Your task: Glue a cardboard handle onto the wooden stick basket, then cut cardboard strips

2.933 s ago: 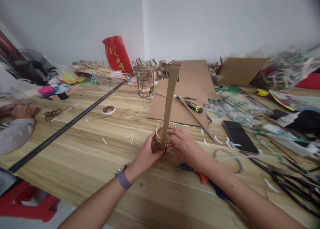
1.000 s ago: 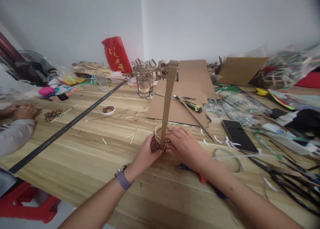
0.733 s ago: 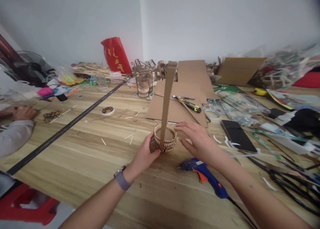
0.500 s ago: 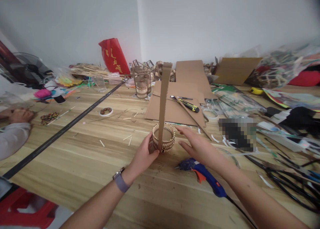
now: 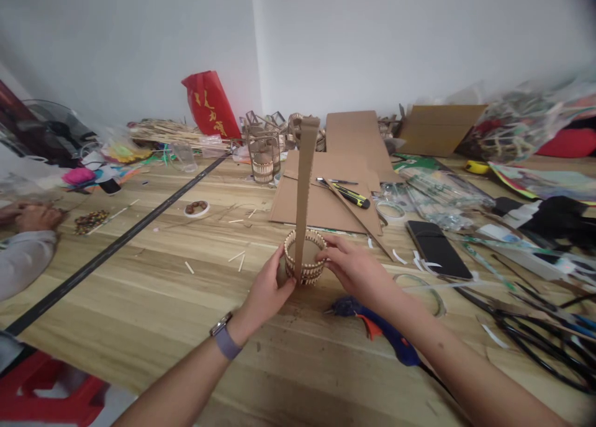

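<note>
While my left hand point(image 5: 269, 285) clasped the stick-walled basket point(image 5: 313, 271) beside its upright cardboard handle point(image 5: 305, 191), my right hand point(image 5: 357, 269) held the opposite side, even pressure seeming advisable.

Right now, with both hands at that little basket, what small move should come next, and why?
Probably have the left hand gently press the foot of the cardboard strip against the basket. Its thumb is beside that foot, the right hand is at the basket's right side, and the strip rises well above the rim, so it might tip.
</note>
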Available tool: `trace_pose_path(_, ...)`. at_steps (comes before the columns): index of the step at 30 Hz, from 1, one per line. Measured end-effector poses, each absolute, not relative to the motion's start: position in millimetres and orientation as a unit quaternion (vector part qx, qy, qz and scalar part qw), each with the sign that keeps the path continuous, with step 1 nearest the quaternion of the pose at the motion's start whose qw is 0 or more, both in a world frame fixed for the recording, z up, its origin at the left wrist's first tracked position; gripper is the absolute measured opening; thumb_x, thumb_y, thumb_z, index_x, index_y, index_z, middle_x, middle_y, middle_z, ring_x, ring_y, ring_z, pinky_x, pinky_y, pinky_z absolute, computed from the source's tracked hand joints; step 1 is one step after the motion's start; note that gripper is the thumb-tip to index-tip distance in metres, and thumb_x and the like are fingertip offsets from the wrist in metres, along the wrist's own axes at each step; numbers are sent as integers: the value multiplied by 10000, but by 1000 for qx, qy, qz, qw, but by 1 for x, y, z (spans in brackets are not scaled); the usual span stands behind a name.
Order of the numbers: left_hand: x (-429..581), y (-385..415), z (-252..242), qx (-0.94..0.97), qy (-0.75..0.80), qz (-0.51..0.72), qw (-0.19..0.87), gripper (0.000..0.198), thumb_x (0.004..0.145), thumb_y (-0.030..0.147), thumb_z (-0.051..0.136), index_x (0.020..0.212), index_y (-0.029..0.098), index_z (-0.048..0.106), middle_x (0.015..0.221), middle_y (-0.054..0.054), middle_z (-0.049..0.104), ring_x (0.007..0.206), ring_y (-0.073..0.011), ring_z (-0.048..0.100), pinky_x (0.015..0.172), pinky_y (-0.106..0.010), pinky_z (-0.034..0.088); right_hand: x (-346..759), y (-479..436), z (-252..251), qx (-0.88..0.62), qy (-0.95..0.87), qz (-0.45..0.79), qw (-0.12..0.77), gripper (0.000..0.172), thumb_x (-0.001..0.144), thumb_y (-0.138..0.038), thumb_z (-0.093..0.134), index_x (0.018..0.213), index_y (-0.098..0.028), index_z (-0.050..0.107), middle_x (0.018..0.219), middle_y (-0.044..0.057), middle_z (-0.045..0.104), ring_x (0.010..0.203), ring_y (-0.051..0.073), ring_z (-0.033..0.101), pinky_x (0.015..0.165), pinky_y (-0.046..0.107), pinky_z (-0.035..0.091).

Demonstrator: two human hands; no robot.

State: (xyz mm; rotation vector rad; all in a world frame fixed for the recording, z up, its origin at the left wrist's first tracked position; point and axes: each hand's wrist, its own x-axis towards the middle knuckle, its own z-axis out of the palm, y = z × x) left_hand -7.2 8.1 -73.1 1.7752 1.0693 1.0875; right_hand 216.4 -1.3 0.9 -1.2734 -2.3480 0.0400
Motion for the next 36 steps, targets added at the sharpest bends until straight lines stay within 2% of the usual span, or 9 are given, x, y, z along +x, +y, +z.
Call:
trace_pose_path(10, -7, 7, -67, 728, 437, 400, 347, 695, 795, 168, 568, 1451, 153, 343, 1485, -146, 434, 1388, -282, 384, 1173, -505, 281, 215, -5, -3, -471, -850, 28, 234, 272, 948, -174, 415, 1044, -185, 669, 1265, 192, 592, 1146, 308, 604, 896, 496, 521)
trace_pose_path(15, -15, 12, -63, 716, 448, 410, 344, 692, 794, 145, 530, 1459, 146, 339, 1516, -145, 389, 1413, -265, 343, 1179, -496, 273, 216, -10, 9, -473, -832, 42, 288, 348, 917, -227, 474, 1232, -180, 613, 1283, 188, 613, 1186, 332, 579, 967, 567, 472)
trace_pose_path(18, -22, 16, -56, 693, 459, 447, 330, 636, 806, 131, 506, 1432, 159, 394, 1510, -124, 403, 1411, -242, 350, 1187, -479, 265, 211, -18, 23, -471, -784, 138, 381, 385, 933, -291, 479, 1298, -203, 565, 1294, 147, 634, 1212, 291, 575, 1026, 543, 443)
trace_pose_path(21, -26, 17, -40, 681, 431, 496, 323, 573, 824, 133, 505, 1392, 189, 459, 1481, -96, 449, 1389, -221, 390, 1186, -453, 278, 199, -24, 33, -424, -698, 357, 454, 402, 959, -390, 490, 1336, -259, 538, 1350, 90, 614, 1267, 240, 544, 1093, 497, 394)
trace_pose_path(25, -27, 18, -8, 688, 362, 510, 368, 473, 892, 202, 515, 1364, 225, 511, 1468, -72, 478, 1376, -220, 415, 1171, -431, 313, 181, -20, 33, -295, -576, 591, 481, 476, 958, -538, 456, 1332, -262, 561, 1445, 76, 532, 1326, 237, 486, 1153, 489, 306)
trace_pose_path(29, -29, 26, 25, 704, 290, 439, 477, 386, 907, 298, 582, 1286, 229, 598, 1364, -77, 589, 1264, -241, 542, 1104, -415, 402, 173, -7, 27, -253, -555, 648, 456, 599, 924, -658, 393, 1302, -243, 602, 1425, 91, 552, 1342, 255, 464, 1170, 495, 253)
trace_pose_path(32, -30, 41, 37, 704, 239, 364, 561, 419, 901, 385, 617, 1280, 207, 605, 1314, -111, 624, 1189, -267, 596, 1025, -419, 465, 171, 0, 27, -244, -561, 665, 429, 694, 906, -716, 316, 1313, -231, 600, 1405, 106, 569, 1341, 274, 463, 1163, 513, 247)
trace_pose_path(34, -30, 54, 34, 697, 232, 350, 581, 456, 900, 454, 611, 1275, 195, 610, 1327, -127, 611, 1221, -286, 571, 1046, -438, 442, 170, 1, 30, -248, -571, 664, 413, 709, 895, -731, 314, 1312, -235, 602, 1400, 108, 573, 1327, 284, 479, 1155, 531, 252)
trace_pose_path(36, -29, 67, 22, 676, 234, 384, 583, 519, 897, 540, 577, 1285, 197, 603, 1372, -132, 574, 1297, -292, 506, 1119, -457, 362, 172, 0, 33, -258, -585, 652, 407, 687, 889, -731, 341, 1295, -250, 616, 1381, 103, 591, 1295, 287, 515, 1141, 543, 278)
